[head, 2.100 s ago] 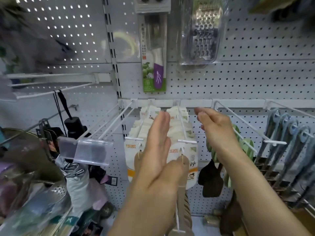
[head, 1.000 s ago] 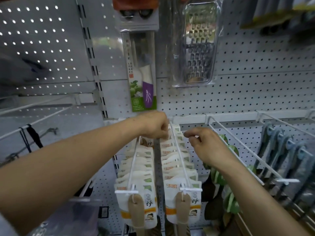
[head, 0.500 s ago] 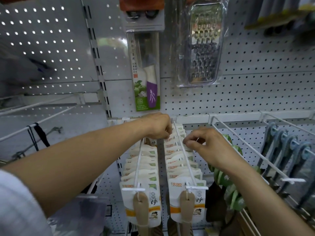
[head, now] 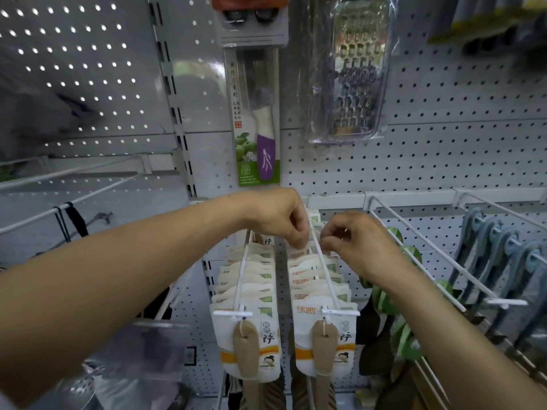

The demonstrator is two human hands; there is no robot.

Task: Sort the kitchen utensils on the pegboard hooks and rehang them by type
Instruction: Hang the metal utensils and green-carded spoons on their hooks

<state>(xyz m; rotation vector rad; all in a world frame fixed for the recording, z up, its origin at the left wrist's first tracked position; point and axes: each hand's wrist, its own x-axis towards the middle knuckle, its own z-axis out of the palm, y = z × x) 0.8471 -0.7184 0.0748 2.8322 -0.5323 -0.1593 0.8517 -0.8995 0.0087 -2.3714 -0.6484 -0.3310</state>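
Both hands are up at the back of the right hook (head: 321, 272), fingers curled. The left hand (head: 281, 216) pinches at the cards (head: 318, 287) strung there, knuckles up, forearm reaching in from the lower left. The right hand (head: 352, 239) pinches just beside the wire, nearly touching the left. A second row of cards (head: 245, 279) hangs on the left hook (head: 241, 275). Above, on the pegboard (head: 444, 161), hang a knife (head: 257, 119) and a grater (head: 352, 69).
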